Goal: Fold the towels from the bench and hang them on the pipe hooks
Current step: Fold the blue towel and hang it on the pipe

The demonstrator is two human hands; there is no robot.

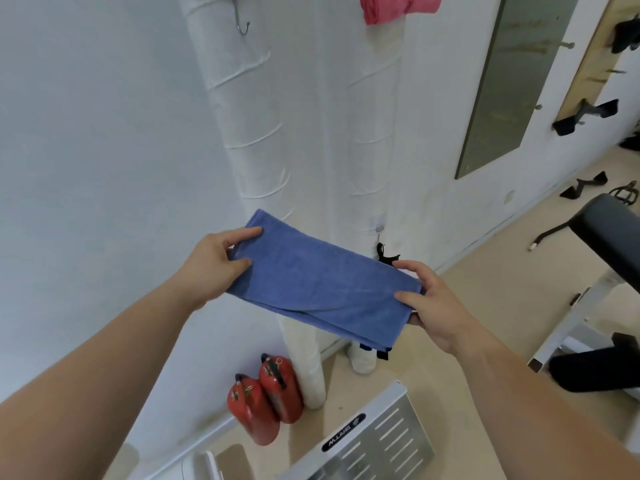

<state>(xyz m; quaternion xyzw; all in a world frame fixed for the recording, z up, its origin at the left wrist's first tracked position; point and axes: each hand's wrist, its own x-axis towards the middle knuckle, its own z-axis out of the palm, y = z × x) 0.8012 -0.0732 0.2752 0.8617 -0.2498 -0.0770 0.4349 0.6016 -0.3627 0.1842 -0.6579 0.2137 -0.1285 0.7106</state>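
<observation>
A folded blue towel (322,282) stretches flat in the air between my hands, in front of two white wrapped pipes (256,133). My left hand (214,261) pinches its left end, thumb on top. My right hand (429,299) grips its right end, thumb on top and fingers beneath. High on the left pipe hangs a bare metal hook (242,22). A pink towel (394,6) hangs at the top of the right pipe, cut off by the frame edge.
Two red fire extinguishers (265,396) stand on the floor by the left pipe's foot. A black padded bench (609,251) is at the right. A metal machine plate (374,441) lies below my hands. A mirror (512,84) and black handles (585,116) are on the right wall.
</observation>
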